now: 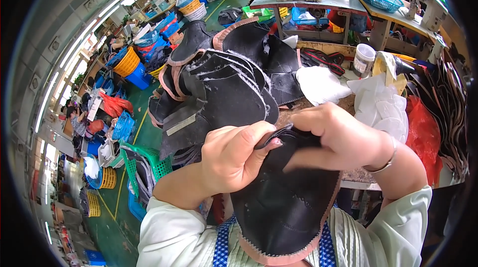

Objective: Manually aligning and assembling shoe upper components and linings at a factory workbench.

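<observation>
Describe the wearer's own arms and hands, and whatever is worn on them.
The left hand and right hand are ungloved. Both forearms are bare below loose off-white sleeves that end near the elbows. A thin, silvery bracelet circles the right wrist; none shows on the left.

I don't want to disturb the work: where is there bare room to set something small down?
Small patches of speckled worktop show: one between the right hand and the near edge; another between the black pieces and the lone white piece. It's crowded left with black pieces, right with overlapping white pieces and red plastic.
</observation>
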Available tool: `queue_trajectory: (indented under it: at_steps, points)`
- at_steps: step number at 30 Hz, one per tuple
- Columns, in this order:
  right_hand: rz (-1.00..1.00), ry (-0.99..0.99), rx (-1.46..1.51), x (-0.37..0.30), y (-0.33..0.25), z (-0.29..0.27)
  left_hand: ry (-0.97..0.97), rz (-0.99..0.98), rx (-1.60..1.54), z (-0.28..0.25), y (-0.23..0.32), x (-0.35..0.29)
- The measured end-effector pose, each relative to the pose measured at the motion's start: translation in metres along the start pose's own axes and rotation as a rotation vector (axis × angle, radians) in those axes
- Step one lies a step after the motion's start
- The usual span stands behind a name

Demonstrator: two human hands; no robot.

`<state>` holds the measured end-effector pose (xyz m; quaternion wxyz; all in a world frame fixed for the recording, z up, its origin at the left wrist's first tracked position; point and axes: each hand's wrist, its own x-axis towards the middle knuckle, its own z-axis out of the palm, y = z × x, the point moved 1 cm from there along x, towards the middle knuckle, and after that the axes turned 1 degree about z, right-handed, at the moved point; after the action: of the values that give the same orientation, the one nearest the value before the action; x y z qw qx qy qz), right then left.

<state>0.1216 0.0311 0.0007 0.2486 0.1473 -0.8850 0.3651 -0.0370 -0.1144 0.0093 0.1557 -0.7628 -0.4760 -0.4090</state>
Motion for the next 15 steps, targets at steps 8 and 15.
queue_trajectory:
  at_steps: [8, 15]
  points:
    - [0.416, 0.427, 0.541, -0.022, 0.017, 0.019, -0.382, -0.726, -1.262, 0.014, -0.052, -0.018]
    - [0.652, 0.143, 0.387, -0.063, 0.041, -0.046, -0.703, -0.469, -0.703, -0.005, -0.086, -0.025]
